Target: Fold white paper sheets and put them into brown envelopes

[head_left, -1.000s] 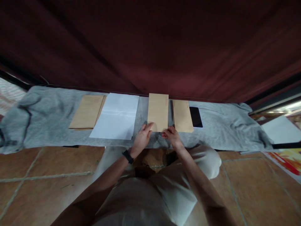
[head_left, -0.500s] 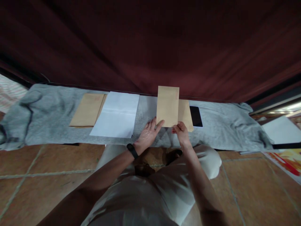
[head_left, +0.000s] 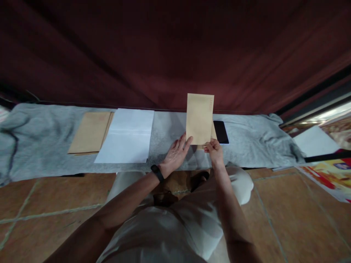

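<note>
A tan kraft envelope (head_left: 200, 118) with small red marks at its upper right is held up in front of me, above the grey cloth. My left hand (head_left: 174, 153), with a black band on the wrist, has its thumb over the envelope's lower left corner. Its fingers lie along the left edge, partly hidden. My right hand (head_left: 214, 150) pinches the lower right corner between thumb and curled fingers. Behind the raised envelope another tan envelope (head_left: 214, 132) lies on the cloth, mostly covered. Just to its right is a black-screened phone or tablet (head_left: 221, 132).
Left of my hands, a stack of white paper (head_left: 126, 135) lies beside a pile of larger tan envelopes (head_left: 89, 133). Grey cloth (head_left: 246, 138) covers the narrow bench. A dark red curtain (head_left: 164, 54) hangs behind. White paper (head_left: 315, 141) and a colourful printed box or sheet (head_left: 331, 177) are at right.
The held envelope has risen slightly and now hides more of the envelope behind it. Both hands keep hold of its lower corners. My view has turned a little to the right.
</note>
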The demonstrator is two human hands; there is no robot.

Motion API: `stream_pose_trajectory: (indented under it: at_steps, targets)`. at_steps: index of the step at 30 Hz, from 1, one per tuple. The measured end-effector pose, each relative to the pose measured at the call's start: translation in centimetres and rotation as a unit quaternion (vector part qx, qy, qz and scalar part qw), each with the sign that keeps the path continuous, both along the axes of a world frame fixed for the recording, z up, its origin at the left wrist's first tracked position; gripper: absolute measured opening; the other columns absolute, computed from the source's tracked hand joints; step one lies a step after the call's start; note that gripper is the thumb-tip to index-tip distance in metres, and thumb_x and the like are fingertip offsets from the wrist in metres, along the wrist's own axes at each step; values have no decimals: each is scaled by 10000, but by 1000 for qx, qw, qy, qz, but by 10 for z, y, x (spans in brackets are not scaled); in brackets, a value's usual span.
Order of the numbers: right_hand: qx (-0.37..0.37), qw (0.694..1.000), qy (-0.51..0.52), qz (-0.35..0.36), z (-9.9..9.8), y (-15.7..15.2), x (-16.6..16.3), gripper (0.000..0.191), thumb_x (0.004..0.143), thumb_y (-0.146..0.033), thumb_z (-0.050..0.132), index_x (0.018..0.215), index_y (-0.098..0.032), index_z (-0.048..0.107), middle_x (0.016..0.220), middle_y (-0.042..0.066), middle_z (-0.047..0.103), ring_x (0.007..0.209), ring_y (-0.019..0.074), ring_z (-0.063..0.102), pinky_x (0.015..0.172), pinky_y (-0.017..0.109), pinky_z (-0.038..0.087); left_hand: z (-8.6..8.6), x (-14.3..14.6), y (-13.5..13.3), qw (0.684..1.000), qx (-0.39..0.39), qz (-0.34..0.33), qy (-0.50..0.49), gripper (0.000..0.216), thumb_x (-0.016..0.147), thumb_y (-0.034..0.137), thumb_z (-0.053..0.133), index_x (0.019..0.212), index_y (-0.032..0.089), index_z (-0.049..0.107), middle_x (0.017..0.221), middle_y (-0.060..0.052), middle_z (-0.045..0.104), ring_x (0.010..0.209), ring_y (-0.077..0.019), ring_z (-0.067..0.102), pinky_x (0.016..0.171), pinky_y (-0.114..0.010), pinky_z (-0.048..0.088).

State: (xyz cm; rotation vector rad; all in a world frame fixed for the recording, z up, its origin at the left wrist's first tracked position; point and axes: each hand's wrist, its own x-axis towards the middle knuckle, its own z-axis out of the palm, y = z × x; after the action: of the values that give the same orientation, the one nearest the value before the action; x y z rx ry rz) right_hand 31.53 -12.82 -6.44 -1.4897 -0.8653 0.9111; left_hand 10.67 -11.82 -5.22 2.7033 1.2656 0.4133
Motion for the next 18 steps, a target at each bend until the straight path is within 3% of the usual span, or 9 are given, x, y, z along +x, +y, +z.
stream_pose_trajectory:
  at_steps: [6,10,14,16,18]
  targets:
    - [12,998,-3,-58,0,1,18,296,719,-435,648,897,-207,581,581,-89,535,502,89,476,504,221,394,-2,27,8,982,-115,-9,-151,591,1019,303,460,1577,170,320,1636,-167,348,1510,-277,348,1200,-425,374]
    - [11,998,6,-62,1,4,23,294,738,-409,649,945,-203,611,602,-77,551,524,100,497,518,228,411,-4,41,22,929,-187,31,-317,451,1015,300,455,1444,194,543,1521,-114,532,1432,-236,469,1187,-401,391]
    - [19,997,11,-67,1,7,22,294,765,-396,632,987,-204,640,642,-54,576,554,111,515,529,235,430,-1,48,35,844,-283,101,-445,397,924,266,576,1298,177,675,1127,-94,752,1009,-206,702,949,-352,550]
    - [30,997,11,-63,0,8,22,306,784,-395,620,1013,-197,665,657,-42,583,560,116,519,532,242,436,2,50,39,807,-329,132,-473,420,864,246,633,1275,179,687,899,-43,751,781,-163,682,786,-295,560]
    - [42,997,5,-63,-1,9,23,331,806,-394,599,1047,-184,685,677,-28,594,563,121,524,536,250,439,5,54,40,783,-350,145,-493,442,817,226,661,1256,183,689,810,-8,709,689,-131,639,688,-251,527]
